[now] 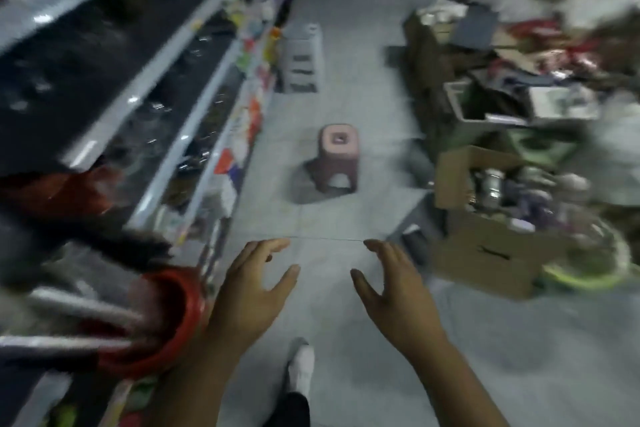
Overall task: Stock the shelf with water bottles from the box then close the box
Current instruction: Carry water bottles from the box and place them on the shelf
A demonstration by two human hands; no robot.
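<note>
Fingers [277,245] of the left hand [251,291] and right hand [398,291] are spread and loose, grasping nothing, above the aisle floor [346,322], with the open cardboard box [485,253] of blurred containers to the right, the shelf [138,95] on the left, a pink stool [337,156] ahead, and every label too blurred to read.

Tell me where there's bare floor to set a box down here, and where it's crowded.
Bare floor runs from ahead of the left hand and right hand to the pink stool; more lies between that stool and the grey stool stack. Crowded: the right side, with the open box and piled goods, and the shelf at left.
</note>
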